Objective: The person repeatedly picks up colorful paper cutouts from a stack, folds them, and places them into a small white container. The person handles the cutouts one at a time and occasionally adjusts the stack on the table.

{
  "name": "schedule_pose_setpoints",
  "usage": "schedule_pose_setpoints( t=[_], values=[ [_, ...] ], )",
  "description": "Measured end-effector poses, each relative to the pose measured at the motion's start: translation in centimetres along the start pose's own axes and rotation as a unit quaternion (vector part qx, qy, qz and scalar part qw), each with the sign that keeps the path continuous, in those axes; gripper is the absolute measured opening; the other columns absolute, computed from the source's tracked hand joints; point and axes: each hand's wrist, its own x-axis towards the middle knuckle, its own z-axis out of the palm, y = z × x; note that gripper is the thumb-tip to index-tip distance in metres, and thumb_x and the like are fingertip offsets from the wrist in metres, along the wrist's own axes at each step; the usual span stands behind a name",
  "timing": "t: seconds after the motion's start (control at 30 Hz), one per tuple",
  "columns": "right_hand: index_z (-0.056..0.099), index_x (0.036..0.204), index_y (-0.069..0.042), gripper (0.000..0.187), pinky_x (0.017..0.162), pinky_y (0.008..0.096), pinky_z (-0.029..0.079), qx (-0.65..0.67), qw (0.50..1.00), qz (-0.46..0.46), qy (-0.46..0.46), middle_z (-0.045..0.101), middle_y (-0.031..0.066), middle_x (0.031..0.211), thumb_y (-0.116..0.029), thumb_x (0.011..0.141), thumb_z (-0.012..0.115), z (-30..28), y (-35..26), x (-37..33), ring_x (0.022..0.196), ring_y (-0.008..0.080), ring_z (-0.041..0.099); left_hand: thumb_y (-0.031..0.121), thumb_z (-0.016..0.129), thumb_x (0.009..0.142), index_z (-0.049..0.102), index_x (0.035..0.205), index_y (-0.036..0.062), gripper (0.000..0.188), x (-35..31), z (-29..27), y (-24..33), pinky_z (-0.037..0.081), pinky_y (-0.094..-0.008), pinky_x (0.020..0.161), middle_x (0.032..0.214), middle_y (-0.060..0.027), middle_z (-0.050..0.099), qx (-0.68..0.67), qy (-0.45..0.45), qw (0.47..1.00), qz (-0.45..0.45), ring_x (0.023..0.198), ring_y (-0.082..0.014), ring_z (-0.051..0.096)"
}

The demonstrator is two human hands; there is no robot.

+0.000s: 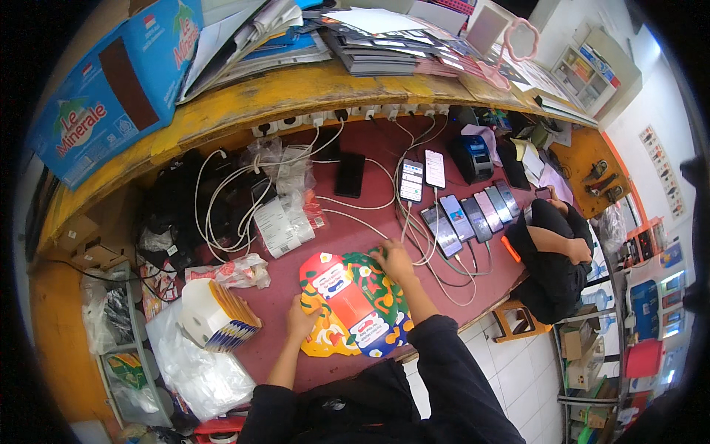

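A flat, colourful printed card with wavy cut edges [353, 302] lies on the dark red tabletop in front of me, red in the middle with yellow, green and blue parts. My left hand [299, 323] is closed on its left edge, fingertips partly hidden. At the upper right edge, my right hand [396, 263] grips the same card with bent fingers. To the left stands a stack of similar folded cards [216, 314], white on top with colourful edges. It rests beside clear plastic bags [200, 370].
Several phones [457, 218] lie right of centre, some on white charging cables [370, 222]. A wrapped parcel with a white label [279, 226] sits beyond the card. Another person in dark clothes [551, 259] is at the right end. A yellow shelf [281, 87] overhangs the back.
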Motion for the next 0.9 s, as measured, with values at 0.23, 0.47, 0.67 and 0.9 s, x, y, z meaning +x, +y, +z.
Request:
schedule_pose_setpoints(
  t=[0.23,0.47,0.67,0.9],
  values=[
    [0.065,0.093,-0.006,0.015,0.079,0.0436,0.047,-0.001,0.993,0.120,0.009,0.059,0.0173,0.098,-0.008,0.082,0.056,-2.7,7.1,-2.1,0.088,0.0380,0.058,0.020,0.081,0.065,0.050,0.113,0.0012,0.061,-0.8,1.3,0.7,0.045,-0.0402,0.086,0.109,-0.0159,0.053,0.031,0.062,0.997,0.029,0.102,-0.0329,0.053],
    [0.067,0.094,-0.004,0.019,0.075,0.0398,0.051,0.132,0.978,0.158,-0.028,0.064,0.0173,0.095,-0.014,0.079,0.063,-2.0,8.1,-2.4,0.085,0.0325,0.063,0.022,0.080,0.065,0.050,0.111,0.0017,0.059,-0.9,2.1,1.3,0.045,-0.0418,0.083,0.108,-0.0156,0.050,0.049,0.079,0.995,0.030,0.100,-0.0334,0.052],
    [0.063,0.102,-0.001,0.041,0.072,0.0357,0.052,0.055,0.994,0.098,-0.005,0.066,0.0156,0.093,-0.022,0.069,0.075,-2.7,6.5,-2.8,0.081,0.0280,0.065,0.023,0.080,0.066,0.050,0.111,0.0028,0.058,-1.1,2.1,1.5,0.046,-0.0431,0.081,0.107,-0.0156,0.049,0.040,0.089,0.995,0.036,0.099,-0.0350,0.053],
    [0.062,0.099,-0.001,0.041,0.065,0.0335,0.051,0.095,0.988,0.107,0.060,0.064,0.0133,0.083,-0.018,0.066,0.079,-4.1,4.0,-4.4,0.071,0.0239,0.062,0.021,0.079,0.067,0.049,0.111,0.0031,0.056,-1.5,2.0,1.9,0.046,-0.0431,0.080,0.106,-0.0156,0.048,0.056,0.089,0.994,0.036,0.098,-0.0354,0.053]
  ],
)
